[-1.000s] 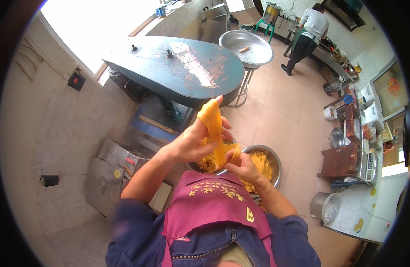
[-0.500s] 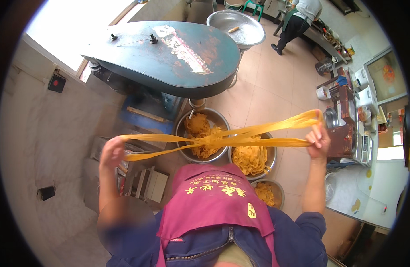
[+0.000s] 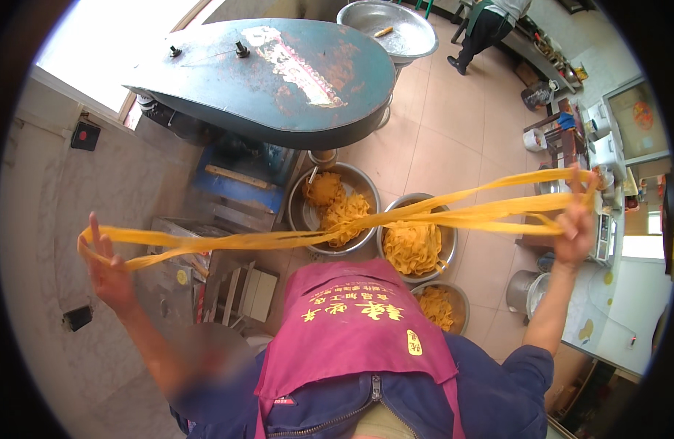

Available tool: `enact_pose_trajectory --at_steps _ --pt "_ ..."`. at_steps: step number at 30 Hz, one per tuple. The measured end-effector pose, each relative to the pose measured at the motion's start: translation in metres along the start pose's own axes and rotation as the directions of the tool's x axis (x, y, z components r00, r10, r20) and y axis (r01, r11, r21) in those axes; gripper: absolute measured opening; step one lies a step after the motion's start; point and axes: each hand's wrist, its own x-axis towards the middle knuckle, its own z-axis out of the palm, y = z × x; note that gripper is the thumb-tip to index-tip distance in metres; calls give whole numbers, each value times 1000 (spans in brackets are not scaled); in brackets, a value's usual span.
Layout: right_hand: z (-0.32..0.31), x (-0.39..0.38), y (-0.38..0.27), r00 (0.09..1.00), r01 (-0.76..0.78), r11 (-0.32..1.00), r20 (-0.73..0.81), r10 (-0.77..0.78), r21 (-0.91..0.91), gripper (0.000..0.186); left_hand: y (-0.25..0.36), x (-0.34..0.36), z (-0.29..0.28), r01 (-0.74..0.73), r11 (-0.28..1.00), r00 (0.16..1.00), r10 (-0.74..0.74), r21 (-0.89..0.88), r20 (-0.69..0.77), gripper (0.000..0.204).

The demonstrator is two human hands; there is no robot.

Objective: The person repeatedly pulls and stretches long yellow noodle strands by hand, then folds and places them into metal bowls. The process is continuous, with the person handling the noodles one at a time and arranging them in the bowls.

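Observation:
Between my raised hands stretches a long loop of yellow noodle strands (image 3: 278, 241), its sides bunched together near the middle. My left hand (image 3: 110, 271) holds the left end, the loop hooked round its partly spread fingers. At the other end my right hand (image 3: 575, 227) has strands round its fingers, with one shorter fold hanging by the fingertips. Below the strands stand metal basins: one (image 3: 297, 219) with two heaps of noodles, another (image 3: 454, 252) filled with noodles (image 3: 412, 247), and a smaller one (image 3: 463, 307) with a lower heap.
A machine with a dark green cover (image 3: 315, 80) stands ahead, left of centre. Beyond it is a large metal basin (image 3: 417, 40) with a small brown stick inside. A person (image 3: 491, 25) stands at the far counter. A worktable (image 3: 615, 322) lies at right.
Both hands have moved outward, left hand further left and lower, right hand further right. The noodle loop is drawn longer and narrower. The far person has shifted slightly in view.

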Motion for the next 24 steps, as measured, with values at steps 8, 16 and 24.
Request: enact_pose_trajectory --at_steps 8,16,24 --pt "170 13 103 741 -488 845 408 533 -217 76 -138 -22 257 848 523 446 -791 85 419 74" --pt "216 28 103 668 -531 796 433 605 -292 68 -213 -2 292 -480 738 666 -45 474 745 51" --pt "284 46 63 741 -635 759 165 651 -140 96 -272 -39 234 420 906 614 -328 55 718 63"
